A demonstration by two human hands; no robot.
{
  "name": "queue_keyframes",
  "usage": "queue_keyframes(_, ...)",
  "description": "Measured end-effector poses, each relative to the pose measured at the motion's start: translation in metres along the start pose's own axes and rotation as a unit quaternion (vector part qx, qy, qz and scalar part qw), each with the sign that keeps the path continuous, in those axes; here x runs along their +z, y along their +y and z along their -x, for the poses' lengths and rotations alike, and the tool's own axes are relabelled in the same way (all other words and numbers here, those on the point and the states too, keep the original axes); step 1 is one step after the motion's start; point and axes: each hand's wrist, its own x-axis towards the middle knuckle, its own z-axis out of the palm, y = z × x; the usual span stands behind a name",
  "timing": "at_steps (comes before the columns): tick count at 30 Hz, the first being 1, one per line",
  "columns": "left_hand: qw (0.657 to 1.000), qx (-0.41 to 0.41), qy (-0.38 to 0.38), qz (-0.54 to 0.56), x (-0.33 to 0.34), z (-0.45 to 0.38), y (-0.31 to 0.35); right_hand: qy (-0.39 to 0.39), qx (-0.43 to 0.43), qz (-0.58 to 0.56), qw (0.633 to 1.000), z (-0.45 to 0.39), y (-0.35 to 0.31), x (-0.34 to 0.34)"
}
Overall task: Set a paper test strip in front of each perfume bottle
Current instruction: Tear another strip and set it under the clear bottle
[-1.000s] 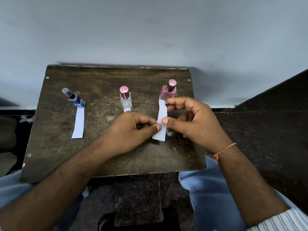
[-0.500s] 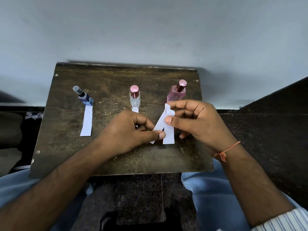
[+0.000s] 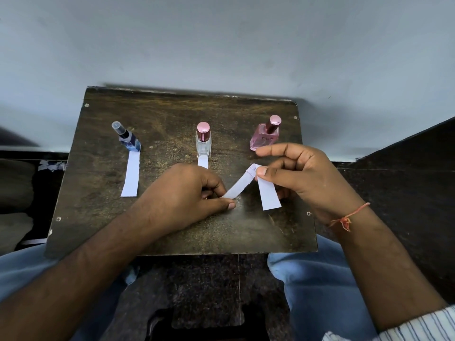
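Note:
Three perfume bottles stand in a row on the dark wooden board (image 3: 172, 114): a blue one (image 3: 129, 141) at left, a clear one (image 3: 203, 141) in the middle, a pink one (image 3: 266, 136) at right. A white paper strip (image 3: 130, 174) lies in front of the blue bottle. Another strip (image 3: 203, 163) pokes out before the clear bottle, mostly hidden by my left hand (image 3: 187, 195). My left hand pinches the low end of one strip (image 3: 237, 187). My right hand (image 3: 302, 175) pinches a second strip (image 3: 268, 194) at its top, where the two strips meet.
The board rests over my knees in blue trousers (image 3: 320, 279), close against a pale wall (image 3: 221, 45). A dark stone floor (image 3: 394, 193) lies to the right. Scraps of paper (image 3: 50, 165) sit off the board's left edge.
The two strips, held together as one a second ago, have fanned apart into an upside-down V. My left hand drew its strip's end down and left; my right hand shifted right.

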Motion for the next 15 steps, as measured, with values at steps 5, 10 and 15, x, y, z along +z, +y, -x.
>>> queue_keyframes(5,1.000,-0.008,-0.005,-0.017,0.003,0.000,-0.001,-0.016,0.036,-0.064,0.997,0.004,-0.005,0.003)
queue_keyframes(10,1.000,-0.012,0.006,0.005,0.005,-0.001,-0.001,-0.027,0.087,-0.129,0.987,0.008,-0.008,0.000)
queue_keyframes(15,0.999,-0.006,0.024,0.034,0.006,-0.003,0.001,-0.061,0.107,-0.201,0.972,0.012,-0.008,-0.007)
